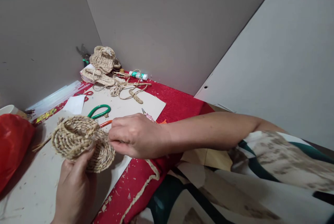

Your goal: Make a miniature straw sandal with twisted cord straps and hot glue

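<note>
A woven straw piece (pixel 75 137) made of rounded, coiled parts is held above the white board at the left. My left hand (pixel 77 182) is closed round its lower edge, the thumb on top. At the piece's right edge, my right hand (pixel 133 135) is closed in a pinch; what its fingertips hold is hidden. Behind the piece lie a green handle loop (pixel 100 111) and an orange handle (pixel 106 123), partly covered. A pointed tool with a pink grip (pixel 148 115) shows just behind my right hand.
More woven pieces (pixel 103 60) and loose braided cord (pixel 117 88) lie at the back, near a glue stick (pixel 138 75) and pliers (pixel 85 57). A red bag (pixel 14 144) stands at the left. Clear sticks (pixel 57 95) line the wall. Braid hangs over red cloth (pixel 142 192).
</note>
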### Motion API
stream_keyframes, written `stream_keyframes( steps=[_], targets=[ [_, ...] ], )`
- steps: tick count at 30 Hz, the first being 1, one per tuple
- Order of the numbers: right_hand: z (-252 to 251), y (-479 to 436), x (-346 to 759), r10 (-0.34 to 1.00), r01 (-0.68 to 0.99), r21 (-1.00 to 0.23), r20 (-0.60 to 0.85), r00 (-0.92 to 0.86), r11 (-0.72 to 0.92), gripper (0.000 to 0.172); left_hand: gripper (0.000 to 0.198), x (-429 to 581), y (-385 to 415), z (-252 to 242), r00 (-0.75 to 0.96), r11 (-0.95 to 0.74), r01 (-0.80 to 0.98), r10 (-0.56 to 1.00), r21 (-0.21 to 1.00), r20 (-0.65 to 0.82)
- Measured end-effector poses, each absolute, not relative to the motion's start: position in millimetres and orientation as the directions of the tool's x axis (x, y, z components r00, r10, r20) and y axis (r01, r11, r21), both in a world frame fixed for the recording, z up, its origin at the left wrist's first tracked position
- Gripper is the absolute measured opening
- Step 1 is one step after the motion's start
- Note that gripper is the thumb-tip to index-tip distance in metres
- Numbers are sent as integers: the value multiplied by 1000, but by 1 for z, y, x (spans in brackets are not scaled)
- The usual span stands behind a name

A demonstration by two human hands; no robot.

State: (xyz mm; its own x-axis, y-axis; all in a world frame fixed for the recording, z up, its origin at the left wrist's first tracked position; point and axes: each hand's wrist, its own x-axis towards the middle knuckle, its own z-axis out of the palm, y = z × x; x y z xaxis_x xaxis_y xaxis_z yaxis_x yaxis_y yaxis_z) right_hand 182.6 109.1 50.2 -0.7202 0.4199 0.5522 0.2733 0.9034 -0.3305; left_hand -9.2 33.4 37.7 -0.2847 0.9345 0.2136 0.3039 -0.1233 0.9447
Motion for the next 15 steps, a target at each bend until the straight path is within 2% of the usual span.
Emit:
stream_keyframes(
  steps=[2,4,5,7,9,10,11,12,13,14,15],
  targets=[
    [50,108,182,423,264,-351,529,-736,898,18,21,-17,33,36,-75,-331,636,872,697,483],
    [51,107,181,430,254,-382,499,-752,888,17,29,-24,32,34,182,-485,794,766,367,617],
    [51,106,181,437,251,-401,489,-755,881,16,30,-26,31,32,249,-510,815,736,274,630],
    [50,104,180,455,247,-439,471,-755,864,16,30,-29,28,30,261,-487,847,730,213,632],
    [48,102,178,478,257,-470,444,-758,845,15,29,-27,27,31,173,-414,861,785,295,595],
    [47,102,177,486,269,-475,425,-763,838,15,27,-25,26,33,83,-351,841,835,410,545],
    [46,102,176,492,286,-470,404,-771,835,14,25,-20,27,35,-36,-270,769,886,579,462],
    [44,103,175,492,304,-455,382,-782,837,13,24,-15,28,38,-171,-149,633,930,760,325],
    [44,104,175,490,319,-438,363,-792,840,12,26,-10,30,41,-309,-30,406,936,913,168],
    [44,106,174,487,325,-429,350,-800,843,12,30,-4,33,44,-403,65,123,915,990,-10],
    [44,108,174,486,321,-437,342,-804,840,12,30,1,36,45,-420,107,-27,901,994,-108]
  ],
)
